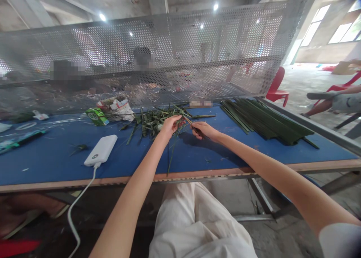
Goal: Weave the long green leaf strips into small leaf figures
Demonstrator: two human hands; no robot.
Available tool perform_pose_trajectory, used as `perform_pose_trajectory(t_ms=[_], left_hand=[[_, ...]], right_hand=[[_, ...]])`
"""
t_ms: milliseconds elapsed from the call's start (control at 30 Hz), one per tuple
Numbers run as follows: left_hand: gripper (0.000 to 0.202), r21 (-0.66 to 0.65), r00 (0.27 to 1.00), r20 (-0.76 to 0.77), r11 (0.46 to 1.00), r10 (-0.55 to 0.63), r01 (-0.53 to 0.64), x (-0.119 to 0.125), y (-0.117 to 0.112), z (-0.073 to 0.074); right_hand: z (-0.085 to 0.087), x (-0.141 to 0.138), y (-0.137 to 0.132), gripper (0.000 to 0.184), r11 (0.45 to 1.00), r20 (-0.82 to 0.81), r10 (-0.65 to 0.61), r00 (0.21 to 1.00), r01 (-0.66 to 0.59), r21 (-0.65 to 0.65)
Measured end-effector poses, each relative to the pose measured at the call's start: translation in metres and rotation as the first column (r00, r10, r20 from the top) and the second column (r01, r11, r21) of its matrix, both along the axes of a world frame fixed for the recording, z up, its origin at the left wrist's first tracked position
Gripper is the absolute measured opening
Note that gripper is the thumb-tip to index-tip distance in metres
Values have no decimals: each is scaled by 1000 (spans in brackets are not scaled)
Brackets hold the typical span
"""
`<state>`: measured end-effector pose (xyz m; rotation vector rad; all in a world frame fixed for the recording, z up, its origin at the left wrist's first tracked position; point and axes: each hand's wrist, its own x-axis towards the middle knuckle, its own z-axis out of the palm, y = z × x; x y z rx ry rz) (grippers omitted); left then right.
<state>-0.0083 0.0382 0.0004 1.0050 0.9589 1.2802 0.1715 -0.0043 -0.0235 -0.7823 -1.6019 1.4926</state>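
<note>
Mid-frame, the left hand (171, 125) and right hand (204, 130) pinch a narrow leaf strip (188, 120). Likely light, flexible, easily split; best gripped near its ends.

A blue table (62, 169) bears leaf strips (267, 122), leaf scraps (148, 122), a power bank (102, 149).

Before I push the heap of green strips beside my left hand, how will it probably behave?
The heap of green strips would probably shift unevenly, because its pieces lie crossed over one another. It may be light for its size, since the strips look thin. Some pieces could separate and trail, as loose ends stick out.
</note>
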Motion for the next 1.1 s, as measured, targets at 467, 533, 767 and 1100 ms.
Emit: perform_pose_trajectory(t_ms=[467, 533, 767, 1100], left_hand=[[11, 99, 998, -44, 994, -36, 40, 2, -3, -1], [12, 101, 999, -41, 994, -31, 35, 3, -3, -1], [5, 113, 997, -79, 993, -17, 26, 2, -4, -3], [6, 188, 975, -221, 980, -16, 58, 1, -7, 1]], right_hand=[[-2, -1, 3, 22, 982, 123, -130, 984, 110, 155], [-4, -1, 3, 23, 973, 134, -137, 982, 108, 202], [-7, -1, -1, 26, 956, 138, -157, 978, 115, 268], [-5, 11, 2, 34, 907, 172, -230, 958, 147, 394]])
